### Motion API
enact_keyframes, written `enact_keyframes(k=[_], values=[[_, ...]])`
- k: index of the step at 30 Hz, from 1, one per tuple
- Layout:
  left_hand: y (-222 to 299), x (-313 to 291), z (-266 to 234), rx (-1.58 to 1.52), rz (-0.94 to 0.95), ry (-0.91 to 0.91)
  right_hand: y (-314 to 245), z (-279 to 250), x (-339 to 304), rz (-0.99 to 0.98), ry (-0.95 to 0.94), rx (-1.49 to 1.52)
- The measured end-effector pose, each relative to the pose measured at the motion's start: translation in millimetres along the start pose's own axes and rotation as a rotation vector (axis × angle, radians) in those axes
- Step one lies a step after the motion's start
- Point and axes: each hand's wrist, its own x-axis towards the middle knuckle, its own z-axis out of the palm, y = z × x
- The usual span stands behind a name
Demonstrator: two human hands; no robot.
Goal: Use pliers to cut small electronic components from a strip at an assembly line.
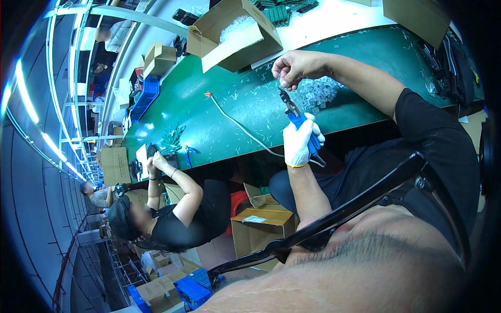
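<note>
The carton (233, 50) held clear plastic (237, 28); your left hand (297, 145) gripped pliers (291, 107) slanting up-left toward your narrowly pinched right hand (299, 67).

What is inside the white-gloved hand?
The hand holds dark metal pliers with blue handles; their jaws and some handle show. The handle parts it covers cannot be seen.

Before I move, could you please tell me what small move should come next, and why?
I would probably ease the bare right hand back before squeezing the pliers, because its fingertips are close to the metal tip, while the gloved left hand grips the handles.
</note>
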Motion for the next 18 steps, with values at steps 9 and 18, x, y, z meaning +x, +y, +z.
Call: enact_keyframes(k=[9, 18], values=[[-8, 8, -11, -0.239, 0.071, 0.028, -2, -33, 0, -0.030, 0.086, -0.436], [-13, 8, -18, -0.321, 0.091, -0.001, 19, -64, 8, 0.278, 0.104, -1.187]])
